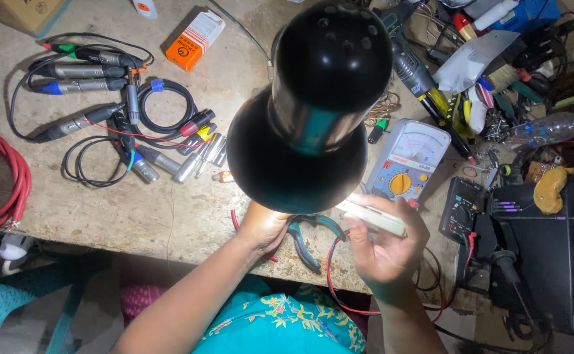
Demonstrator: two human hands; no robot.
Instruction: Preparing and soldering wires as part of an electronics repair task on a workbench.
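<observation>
A large glossy black lamp shade (310, 108), gourd-shaped, is held up over the tabletop (103, 210). Just below it, the left hand (264, 226) cups its rim, though the finger grip is hidden. To the shade's lower right, the right hand (385, 246) closes around a flat cream bar (372, 216). The shade looks rigid, light and slippery, probably best gripped at its narrow waist.
</observation>
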